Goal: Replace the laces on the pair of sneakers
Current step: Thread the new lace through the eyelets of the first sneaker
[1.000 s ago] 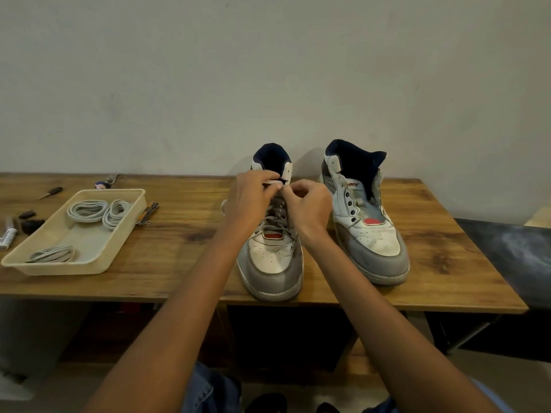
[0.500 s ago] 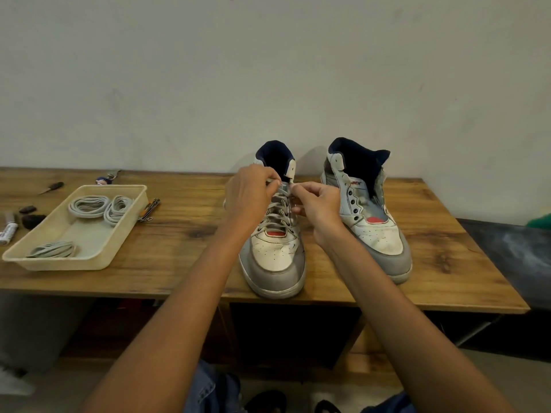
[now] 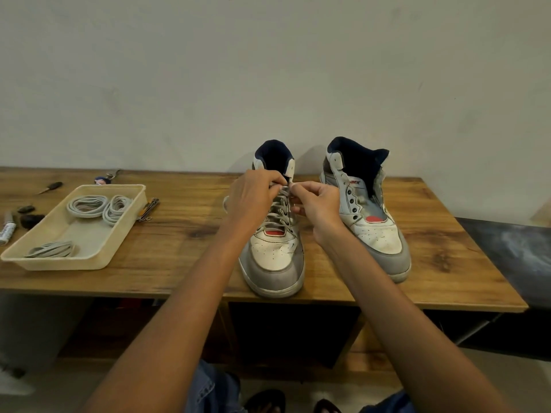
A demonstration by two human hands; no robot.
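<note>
— Where are the hands?
— Together at the top of the left sneaker (image 3: 272, 248) on the table (image 3: 185, 234): left hand (image 3: 253, 201) and right hand (image 3: 319, 204) each pinch its lace (image 3: 280, 210).
— The other?
— Right sneaker (image 3: 369, 216) stands unlaced just beside it.

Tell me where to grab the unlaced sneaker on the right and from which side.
Grip the unlaced sneaker at its tall open collar, coming from above: fingers can go inside the wide dark opening, thumb outside on the rim. It stands upright with no lace across the tongue. The left hand and right hand are busy on the laced sneaker.
</note>
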